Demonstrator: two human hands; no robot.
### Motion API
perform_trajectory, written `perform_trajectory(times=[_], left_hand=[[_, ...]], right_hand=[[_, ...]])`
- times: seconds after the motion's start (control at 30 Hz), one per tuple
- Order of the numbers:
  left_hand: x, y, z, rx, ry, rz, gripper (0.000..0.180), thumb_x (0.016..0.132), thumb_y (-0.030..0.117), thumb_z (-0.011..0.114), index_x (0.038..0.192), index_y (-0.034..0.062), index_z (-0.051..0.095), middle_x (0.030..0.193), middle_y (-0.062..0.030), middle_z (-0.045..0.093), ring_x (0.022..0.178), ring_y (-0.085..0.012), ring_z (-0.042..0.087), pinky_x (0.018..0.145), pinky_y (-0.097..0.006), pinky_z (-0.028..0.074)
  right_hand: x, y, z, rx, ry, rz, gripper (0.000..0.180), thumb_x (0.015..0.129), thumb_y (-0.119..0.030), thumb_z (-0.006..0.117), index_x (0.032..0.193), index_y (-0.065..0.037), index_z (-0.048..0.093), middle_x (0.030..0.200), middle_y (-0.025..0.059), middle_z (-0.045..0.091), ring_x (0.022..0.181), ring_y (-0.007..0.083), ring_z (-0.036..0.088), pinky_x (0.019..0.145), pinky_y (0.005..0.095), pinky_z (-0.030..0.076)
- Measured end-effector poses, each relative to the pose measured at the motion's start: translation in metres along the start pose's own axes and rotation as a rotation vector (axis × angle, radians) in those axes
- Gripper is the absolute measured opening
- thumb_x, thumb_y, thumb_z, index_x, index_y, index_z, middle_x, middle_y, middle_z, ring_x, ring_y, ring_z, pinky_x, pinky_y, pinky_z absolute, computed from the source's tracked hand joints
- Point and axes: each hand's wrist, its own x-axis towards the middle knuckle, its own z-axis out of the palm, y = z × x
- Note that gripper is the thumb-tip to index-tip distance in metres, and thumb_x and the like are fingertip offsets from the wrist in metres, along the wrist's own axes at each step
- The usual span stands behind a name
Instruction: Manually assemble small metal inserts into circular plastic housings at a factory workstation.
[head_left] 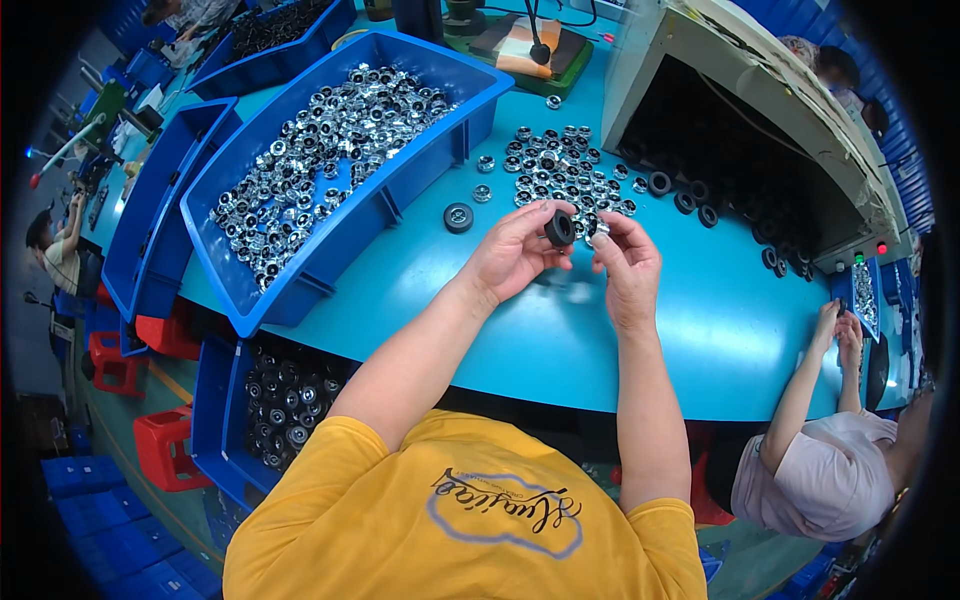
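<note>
Between thumb and fingers, my left hand (514,252) grips a small black rubber tyre (560,230), held above the teal table. Close beside it, my right hand (630,268) pinches a shiny silver wheel hub (598,230); the fingers partly cover it. Tyre and hub are apart. Just beyond both hands lies a loose spread of silver hubs with dark centres (565,165). A wheel with its tyre fitted round a hub (458,217) rests on the table left of my left hand.
A large blue bin (340,255) of silver hubs stands at the left. Black tyres (685,203) lie before a pale machine housing (640,75) at the right. Below the table edge, another blue bin (215,420) holds dark wheels. A co-worker (825,470) sits at the right.
</note>
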Motion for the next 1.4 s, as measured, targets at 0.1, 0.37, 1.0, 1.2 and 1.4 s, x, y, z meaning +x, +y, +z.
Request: perform_trajectory(times=[0.1,0.37,1.0,1.2,1.4], left_hand=[[-0.001,0.001,0.001,-0.023,0.011,-0.002,0.029,0.104,0.029,0.053,0.119,0.0052,0.059,0.098,-0.0093,0.067,0.088,-0.0203,0.066,0.073,-0.036,0.055],[0.006,-0.005,-0.001,0.108,0.12,0.121,0.024,0.098,0.028,0.068,0.103,0.0064,0.059,0.092,-0.005,0.066,0.081,-0.0165,0.066,0.069,-0.032,0.056],[0.001,-0.009,-0.008,0.239,-0.055,-0.019,0.016,0.089,0.018,0.077,0.091,0.0039,0.07,0.09,-0.0004,0.062,0.08,-0.0131,0.061,0.07,-0.029,0.054],[-0.001,-0.007,0.0,0.27,-0.063,0.018,0.017,0.089,0.018,0.078,0.091,0.0035,0.07,0.089,-0.0016,0.062,0.079,-0.0128,0.06,0.069,-0.029,0.054],[0.002,-0.01,-0.007,0.393,0.023,0.061,0.017,0.089,0.017,0.077,0.092,0.0016,0.07,0.088,-0.0019,0.06,0.071,-0.0125,0.06,0.061,-0.027,0.054]], right_hand=[[0.0,-0.003,0.001,0.057,-0.005,0.043,0.032,0.088,-0.009,0.074,0.119,-0.003,0.065,0.088,-0.001,0.06,0.075,0.0061,0.054,0.059,0.0216,0.045],[0.001,-0.001,-0.004,0.149,-0.137,0.341,0.035,0.09,-0.012,0.073,0.122,-0.004,0.062,0.089,0.0012,0.061,0.07,0.0084,0.054,0.048,0.0195,0.039],[0.002,0.003,-0.011,0.224,-0.252,0.413,0.015,0.087,-0.015,0.08,0.088,-0.01,0.066,0.071,-0.0069,0.054,0.056,0.0018,0.04,0.047,0.0182,0.026],[0.005,0.009,-0.018,0.287,-0.305,0.407,0.015,0.089,-0.018,0.077,0.09,-0.009,0.065,0.072,-0.0059,0.055,0.057,0.0026,0.042,0.047,0.0184,0.027],[0.003,0.009,-0.012,0.142,-0.212,0.382,0.016,0.091,-0.019,0.076,0.093,-0.009,0.065,0.073,-0.006,0.054,0.058,0.0023,0.042,0.047,0.0185,0.028]])
